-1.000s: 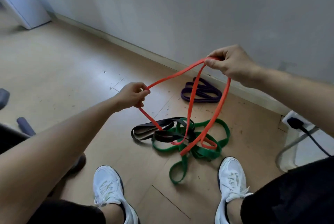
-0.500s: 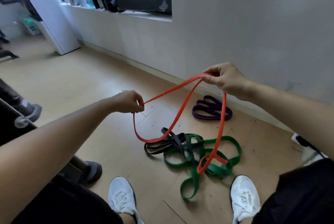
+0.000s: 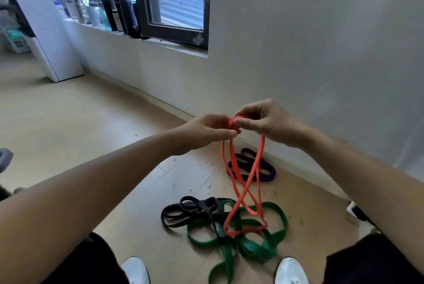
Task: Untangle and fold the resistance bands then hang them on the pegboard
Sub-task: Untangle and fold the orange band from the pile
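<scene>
Both hands pinch the top of the orange band (image 3: 236, 176) at chest height in front of the wall. My left hand (image 3: 206, 131) and my right hand (image 3: 263, 120) touch, fingers closed on the band's upper folds. The orange loops hang down, cross once, and their lower ends hang over the floor pile. A green band (image 3: 252, 244) lies tangled with a black band (image 3: 183, 212) on the wooden floor between my feet. A purple band (image 3: 263, 169) lies folded near the baseboard. No pegboard is in view.
White shoes (image 3: 291, 270) flank the pile. A window sill (image 3: 160, 42) holds several bottles at upper left. A white cabinet (image 3: 43, 26) stands at far left. A plug and cable (image 3: 360, 212) sit on the floor at right, by the wall.
My hands have come together, bringing the two held parts of the orange band into one bunch. The band now hangs in narrow crossed loops. The view tilted upward.
</scene>
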Motion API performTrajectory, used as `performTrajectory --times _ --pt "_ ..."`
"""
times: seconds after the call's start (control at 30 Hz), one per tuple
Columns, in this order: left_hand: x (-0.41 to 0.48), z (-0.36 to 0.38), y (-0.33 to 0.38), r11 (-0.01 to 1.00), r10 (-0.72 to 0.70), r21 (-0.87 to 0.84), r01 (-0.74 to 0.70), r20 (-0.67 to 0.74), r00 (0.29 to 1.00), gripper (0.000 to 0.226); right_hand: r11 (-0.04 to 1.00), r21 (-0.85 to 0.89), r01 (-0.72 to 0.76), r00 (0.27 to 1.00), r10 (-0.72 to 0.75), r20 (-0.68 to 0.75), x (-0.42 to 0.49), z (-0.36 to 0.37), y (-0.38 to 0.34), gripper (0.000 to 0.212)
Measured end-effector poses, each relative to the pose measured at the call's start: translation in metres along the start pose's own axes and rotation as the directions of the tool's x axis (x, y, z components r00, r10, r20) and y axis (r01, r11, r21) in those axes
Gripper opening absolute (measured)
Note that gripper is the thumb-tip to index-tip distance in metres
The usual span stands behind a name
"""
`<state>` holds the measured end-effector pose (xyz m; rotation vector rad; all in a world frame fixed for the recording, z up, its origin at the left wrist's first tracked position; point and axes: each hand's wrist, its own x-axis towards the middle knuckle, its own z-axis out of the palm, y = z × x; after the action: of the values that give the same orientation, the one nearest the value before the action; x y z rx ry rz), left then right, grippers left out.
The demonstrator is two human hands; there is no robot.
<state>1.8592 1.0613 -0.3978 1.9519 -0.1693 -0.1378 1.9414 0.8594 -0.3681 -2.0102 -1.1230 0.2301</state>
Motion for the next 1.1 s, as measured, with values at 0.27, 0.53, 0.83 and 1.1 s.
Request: performTrajectory --times 0.27,0.53,0.83,1.1 --pt "0.016 -0.007 0.002 0.974 0.135 0.186 -0.132 -0.002 0.991 0.018 0.987 -0.16 0.022 1.0 -0.022 0.002 -0.004 -0.026 0.004 0.014" --pt "0.011 -0.016 -0.005 0.983 0.17 0.072 -0.171 0.016 0.985 0.019 0.997 -0.016 0.074 0.955 -0.076 -0.286 0.003 -0.039 0.008 0.017" --pt "0.001 -0.019 0.006 0.958 0.153 -0.168 -0.232 -0.387 0.909 0.016 0.985 0.128 -0.116 0.992 0.123 -0.042 -0.004 -0.048 0.021 0.014" --pt "0.011 -0.006 0.018 0.923 0.099 -0.323 -0.209 -0.327 0.94 0.032 0.957 0.204 -0.206 0.962 0.16 0.221 0.003 -0.015 0.017 0.027"
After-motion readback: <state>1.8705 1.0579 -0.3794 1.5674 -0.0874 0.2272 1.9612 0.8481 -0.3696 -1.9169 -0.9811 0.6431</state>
